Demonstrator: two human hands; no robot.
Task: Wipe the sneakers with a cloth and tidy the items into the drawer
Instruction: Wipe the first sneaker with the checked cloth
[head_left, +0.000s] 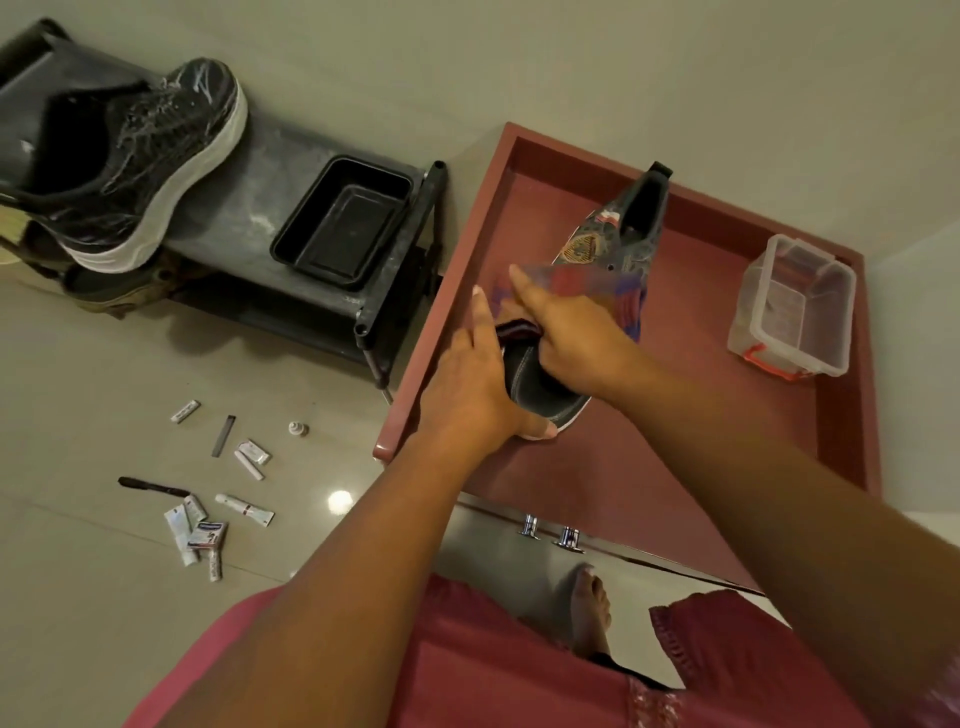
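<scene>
A dark sneaker (540, 387) with a white sole sits at the near left of the open reddish-brown drawer (675, 426). My left hand (475, 384) grips its heel and side, thumb under the sole edge. My right hand (576, 338) holds a plaid purple-and-red cloth (576, 285) against the sneaker's top, index finger stretched out. A second, patterned sneaker (613, 234) lies further back in the drawer, partly hidden by the cloth. A black sneaker with a thick white sole (140, 156) rests on the shoe rack at the left.
A clear plastic box (795, 306) stands at the drawer's right. A black tray (343, 223) sits on the dark shoe rack (249, 208). Several small tubes, packets and a black pen (218, 499) lie on the tiled floor. My bare foot (589, 608) is below the drawer front.
</scene>
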